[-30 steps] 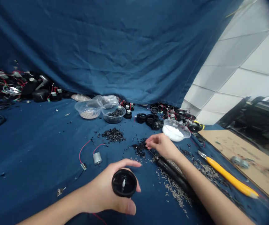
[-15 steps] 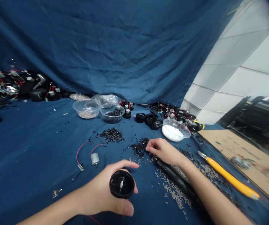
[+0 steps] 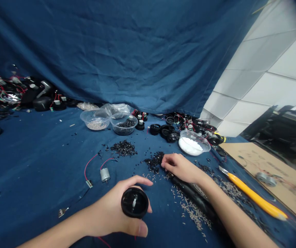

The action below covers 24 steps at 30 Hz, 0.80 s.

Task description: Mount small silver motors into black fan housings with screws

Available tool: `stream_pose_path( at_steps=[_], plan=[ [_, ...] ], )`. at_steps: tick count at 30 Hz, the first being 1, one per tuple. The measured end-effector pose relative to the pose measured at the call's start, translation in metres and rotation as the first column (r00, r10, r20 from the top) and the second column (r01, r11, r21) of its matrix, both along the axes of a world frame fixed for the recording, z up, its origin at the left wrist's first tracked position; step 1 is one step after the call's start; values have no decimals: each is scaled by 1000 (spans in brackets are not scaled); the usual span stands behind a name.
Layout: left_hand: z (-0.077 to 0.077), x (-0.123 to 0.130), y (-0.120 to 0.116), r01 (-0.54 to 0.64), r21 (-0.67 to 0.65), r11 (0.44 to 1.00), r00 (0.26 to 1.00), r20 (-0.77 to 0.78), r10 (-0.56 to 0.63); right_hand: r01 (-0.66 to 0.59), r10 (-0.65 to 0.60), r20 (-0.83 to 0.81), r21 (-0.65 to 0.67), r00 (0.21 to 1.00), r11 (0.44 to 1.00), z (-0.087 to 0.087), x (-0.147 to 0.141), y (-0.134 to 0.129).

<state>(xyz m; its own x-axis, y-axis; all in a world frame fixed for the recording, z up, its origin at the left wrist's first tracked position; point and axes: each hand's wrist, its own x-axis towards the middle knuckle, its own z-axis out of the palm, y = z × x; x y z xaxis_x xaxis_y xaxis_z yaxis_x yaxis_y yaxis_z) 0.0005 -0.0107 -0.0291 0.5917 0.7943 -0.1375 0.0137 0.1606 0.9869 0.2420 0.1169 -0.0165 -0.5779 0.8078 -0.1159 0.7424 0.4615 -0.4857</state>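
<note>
The left hand (image 3: 109, 210) grips a round black housing (image 3: 134, 203). The right hand (image 3: 180, 168), fingers loosely curled, rests just beside a heap of small black pieces (image 3: 154, 162).

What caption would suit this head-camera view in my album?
Left hand grips a round black housing; right hand rests beside scattered black pieces.

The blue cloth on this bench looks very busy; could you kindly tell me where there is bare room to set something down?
The widest bare stretch of blue cloth lies left of the small motor and its red wires, below the clear bowl. It is crowded around the right hand, where black pellets and grey pins scatter towards the yellow utility knife.
</note>
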Motion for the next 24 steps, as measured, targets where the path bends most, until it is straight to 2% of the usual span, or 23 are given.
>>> stream_pose_path(
  at_steps=[5, 9, 14, 24],
  plan=[
    [0, 1, 0, -39, -11, 999, 999, 17, 39, -21, 21, 27, 34, 999, 999, 0, -1, -1],
    [1, 1, 0, -3, -32, 999, 1000, -2, 3, -39, 35, 54, 78, 998, 996, 0, -3, -4],
    [2, 1, 0, -27, -33, 999, 1000, 0, 27, -64, 54, 78, 135, 996, 989, -1, -4, -7],
    [5, 0, 2, 8, -59, 998, 1000, -6, -8, -73, 58, 105, 144, 993, 987, -1, -5, -9]
  ],
)
